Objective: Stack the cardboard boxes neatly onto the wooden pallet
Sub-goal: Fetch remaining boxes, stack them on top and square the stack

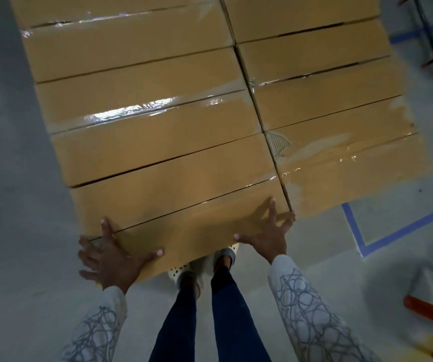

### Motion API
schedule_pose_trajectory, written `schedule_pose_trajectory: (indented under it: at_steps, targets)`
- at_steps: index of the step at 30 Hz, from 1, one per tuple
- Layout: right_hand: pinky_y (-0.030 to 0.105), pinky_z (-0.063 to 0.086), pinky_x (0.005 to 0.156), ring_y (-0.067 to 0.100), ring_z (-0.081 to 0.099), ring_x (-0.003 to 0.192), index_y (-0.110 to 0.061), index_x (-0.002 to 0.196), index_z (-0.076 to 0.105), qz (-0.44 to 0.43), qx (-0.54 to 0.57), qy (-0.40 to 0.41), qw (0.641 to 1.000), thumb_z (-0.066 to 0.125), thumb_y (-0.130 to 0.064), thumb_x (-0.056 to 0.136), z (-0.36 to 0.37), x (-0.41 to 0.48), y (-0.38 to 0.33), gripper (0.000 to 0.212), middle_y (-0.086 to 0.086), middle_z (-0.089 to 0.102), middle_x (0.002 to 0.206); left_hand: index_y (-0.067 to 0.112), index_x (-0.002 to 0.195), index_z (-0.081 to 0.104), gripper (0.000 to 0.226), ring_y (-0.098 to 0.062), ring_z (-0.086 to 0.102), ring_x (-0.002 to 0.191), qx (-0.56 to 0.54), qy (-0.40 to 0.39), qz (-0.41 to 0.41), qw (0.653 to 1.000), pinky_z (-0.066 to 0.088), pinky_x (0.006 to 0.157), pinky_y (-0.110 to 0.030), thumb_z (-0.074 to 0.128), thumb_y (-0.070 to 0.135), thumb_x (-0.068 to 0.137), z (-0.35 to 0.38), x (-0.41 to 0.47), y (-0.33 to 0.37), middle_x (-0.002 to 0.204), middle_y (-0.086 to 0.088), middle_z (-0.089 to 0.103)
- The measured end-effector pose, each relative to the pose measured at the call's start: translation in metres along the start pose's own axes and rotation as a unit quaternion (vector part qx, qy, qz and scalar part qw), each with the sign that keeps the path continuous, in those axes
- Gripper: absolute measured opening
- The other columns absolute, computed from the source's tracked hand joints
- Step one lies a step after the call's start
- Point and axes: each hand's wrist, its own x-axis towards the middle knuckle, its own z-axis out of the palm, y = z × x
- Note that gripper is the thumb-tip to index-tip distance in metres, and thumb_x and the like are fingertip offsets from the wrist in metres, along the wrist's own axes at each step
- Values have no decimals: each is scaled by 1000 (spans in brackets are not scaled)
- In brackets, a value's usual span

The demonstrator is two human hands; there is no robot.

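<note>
1. Nearest us, legs in dark trousers (205, 317) stand on the grey floor (27, 178).
2. Left hand (111, 259) lies splayed over the near left corner of the nearest cardboard box (197, 231). Right hand (267, 236) is splayed on its near right corner. Neither hand curls; the fingers are straight and press.
3. That box sits at the near end of the left column, touching the next box.
4. The right column (340, 152) sits just beside it, glossy with tape.
5. Blue floor tape (352, 228) runs at the right.
</note>
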Motion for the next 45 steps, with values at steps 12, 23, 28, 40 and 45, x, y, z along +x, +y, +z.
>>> schedule_pose_trajectory:
  at_steps: [12, 23, 28, 40, 45]
  targets:
    - [57, 28, 121, 36, -12, 157, -40, 162, 23, -57, -65, -13, 996, 66, -55, 93, -44, -132, -17, 83, 4, -26, 169, 39, 163, 2, 114, -37, -15, 156, 137, -63, 200, 968, 0, 123, -62, 62, 83, 76, -54, -133, 36, 170, -10, -18]
    - [62, 26, 117, 29, -2, 158, -36, 159, 34, -152, -3, 38, 988, 62, -56, 96, -73, -76, -116, 71, -1, -9, 173, 29, 160, 29, 96, -34, 19, 153, 5, 40, 208, 977, 17, 121, -54, 64, 74, 83, -82, -68, 109, 166, -10, 29]
    - [57, 21, 121, 28, 2, 159, -29, 163, 26, -178, -1, 81, 981, 60, -54, 99, -92, 39, -171, 77, 3, 0, 174, 7, 154, 35, 119, -44, 40, 141, -73, 159, 70, 982, 32, 114, -60, 76, 77, 69, -75, 53, 143, 152, -25, 45]
    - [59, 8, 125, 23, -8, 159, -21, 165, -6, -107, 8, 141, 984, 65, -76, 82, -74, 177, -166, 122, -3, -8, 174, 18, 161, 5, 169, -38, 13, 154, -129, 148, -90, 976, 13, 124, -60, 102, 56, 28, -62, 136, 129, 166, -16, 13]
    - [54, -3, 124, 16, -15, 158, -24, 165, -9, -112, 26, 132, 985, 69, -81, 73, -69, 174, -158, 133, -9, -15, 172, 41, 158, 10, 161, -36, 15, 153, -158, 157, 15, 975, 18, 123, -63, 89, 63, 19, -63, 125, 113, 165, -10, 14]
